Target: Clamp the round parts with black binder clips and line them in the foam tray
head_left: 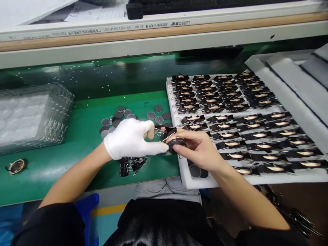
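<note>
My right hand, bare, pinches a round black part with a gold-coloured rim between thumb and fingers. A black binder clip with wire handles is at the part's upper edge. My left hand, in a white glove, curls its fingers by the clip's handle while its thumb reaches the round part; the exact contact is partly hidden. Under the gloved hand lies a small heap of black binder clips. Grey and black discs are scattered on the green table beyond it.
A white foam tray on the right carries rows of clipped round parts. Clear plastic trays are stacked at the left, near a single round part. A ledge crosses behind the table. White foam sheets lie at the far right.
</note>
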`<state>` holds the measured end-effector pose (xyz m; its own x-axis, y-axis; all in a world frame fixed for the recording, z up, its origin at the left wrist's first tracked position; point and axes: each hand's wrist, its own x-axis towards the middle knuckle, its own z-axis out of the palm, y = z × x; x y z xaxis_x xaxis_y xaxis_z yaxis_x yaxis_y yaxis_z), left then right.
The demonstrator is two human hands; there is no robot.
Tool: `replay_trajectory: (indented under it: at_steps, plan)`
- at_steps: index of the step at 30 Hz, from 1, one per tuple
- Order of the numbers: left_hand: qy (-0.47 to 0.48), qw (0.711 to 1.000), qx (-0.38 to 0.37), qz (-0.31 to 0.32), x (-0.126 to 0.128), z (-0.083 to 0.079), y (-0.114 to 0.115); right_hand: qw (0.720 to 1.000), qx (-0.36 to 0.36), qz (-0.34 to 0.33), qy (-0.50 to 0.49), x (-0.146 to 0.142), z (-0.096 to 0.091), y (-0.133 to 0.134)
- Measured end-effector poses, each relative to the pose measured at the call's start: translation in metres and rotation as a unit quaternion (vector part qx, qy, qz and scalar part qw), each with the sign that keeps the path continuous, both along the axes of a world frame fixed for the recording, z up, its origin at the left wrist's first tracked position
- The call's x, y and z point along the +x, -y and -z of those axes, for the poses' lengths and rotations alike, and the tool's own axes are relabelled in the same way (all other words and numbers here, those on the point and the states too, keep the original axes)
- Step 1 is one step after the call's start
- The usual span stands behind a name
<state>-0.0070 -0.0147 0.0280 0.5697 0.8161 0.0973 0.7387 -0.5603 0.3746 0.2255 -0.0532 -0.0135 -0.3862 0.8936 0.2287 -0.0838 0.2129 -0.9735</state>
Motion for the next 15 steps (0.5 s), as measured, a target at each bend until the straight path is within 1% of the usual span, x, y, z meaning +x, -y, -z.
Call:
replay_trajectory:
  at_steps: [2,4,6,8,11,15]
  plan:
    - [0.026,0.999,-0.004,0.04,0.002,0.002,0.0,1.0,0.0,-0.014,0.004,0.001,0.001,0.0]
    - [0.066,0.996,-0.002,0.065,0.004,0.007,-0.001,1.0,0.005,-0.02,0.011,0.002,0.001,0.001]
    - [0.102,0.992,-0.015,0.071,0.004,0.012,-0.001,1.0,0.017,-0.005,0.023,0.005,-0.002,0.003]
    - [0.125,0.988,-0.044,0.079,0.003,0.015,-0.002,0.998,0.031,0.021,0.048,0.011,-0.007,0.005]
    - [0.138,0.982,-0.09,0.096,0.002,0.017,-0.002,0.991,0.044,0.036,0.12,0.025,-0.02,0.008]
    - [0.141,0.974,-0.133,0.12,0.007,0.018,0.003,0.975,0.019,0.033,0.22,0.048,-0.035,0.002]
